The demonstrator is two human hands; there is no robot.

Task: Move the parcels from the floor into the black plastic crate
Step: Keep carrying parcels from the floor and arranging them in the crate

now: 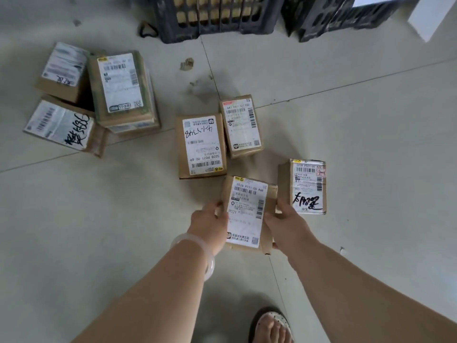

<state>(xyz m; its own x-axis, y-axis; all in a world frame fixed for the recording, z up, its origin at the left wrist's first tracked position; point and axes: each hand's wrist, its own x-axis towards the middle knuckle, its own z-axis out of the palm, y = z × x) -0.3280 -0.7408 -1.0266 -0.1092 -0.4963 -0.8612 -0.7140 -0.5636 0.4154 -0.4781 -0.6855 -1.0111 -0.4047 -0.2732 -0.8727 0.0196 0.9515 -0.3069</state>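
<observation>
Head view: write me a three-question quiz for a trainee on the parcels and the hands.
1. True or false: the left hand and the right hand both grip one parcel.
2. Where does the black plastic crate stand? A. At the top of the view. B. In the bottom left corner. C. Under the gripped parcel.
3. Fill in: the white bracelet sits on the ___ wrist.
Key: 1 true; 2 A; 3 left.
</observation>
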